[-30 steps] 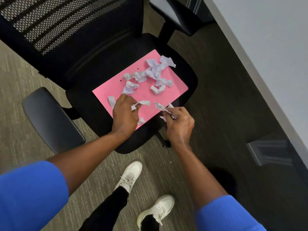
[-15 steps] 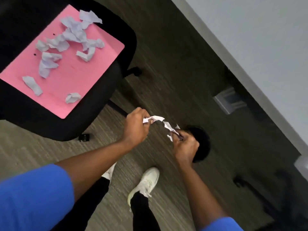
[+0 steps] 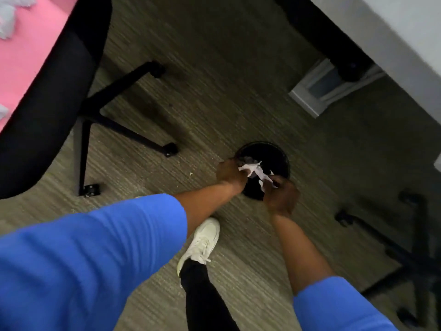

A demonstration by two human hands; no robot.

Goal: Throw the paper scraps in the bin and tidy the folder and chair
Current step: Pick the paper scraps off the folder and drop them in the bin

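A round black bin stands on the carpet in the middle of the head view. Both my hands are over its near rim. My left hand and my right hand each pinch white paper scraps, which hang over the bin's opening. At the far left, the pink folder lies on the black chair seat, with a few more scraps on it at the frame's edge.
The chair's black legs and castors spread across the carpet left of the bin. A white desk runs along the top right, with a pale box under it. Another chair base sits at the right. My white shoe is below the bin.
I have turned away from the chair. Both hands carried the scraps right and down to the bin, and the folder has slid to the frame's left edge.
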